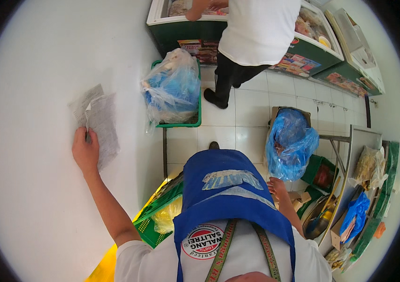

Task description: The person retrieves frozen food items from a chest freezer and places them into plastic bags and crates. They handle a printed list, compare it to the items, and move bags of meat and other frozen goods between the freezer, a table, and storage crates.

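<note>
My left hand (86, 149) is raised at the white wall on the left, its thumb and fingers pinching the lower part of a printed paper sheet (103, 124). A second paper sheet (81, 104) sits partly behind the first. Beside the blue apron (228, 181) hangs my right hand (277, 184), fingers loosely apart with nothing seen in them; the apron edge hides part of it. Just beyond that hand, a blue plastic bag (290, 141) with contents I cannot make out fills a cardboard box (275, 113) on the floor.
Ahead, a person in a white shirt (258, 35) reaches into a green chest freezer (188, 35). A green crate (181, 125) of plastic-wrapped goods stands by the wall. Green crates (160, 207) lie near my left side. At right is a metal table (364, 136) with bagged goods (368, 164).
</note>
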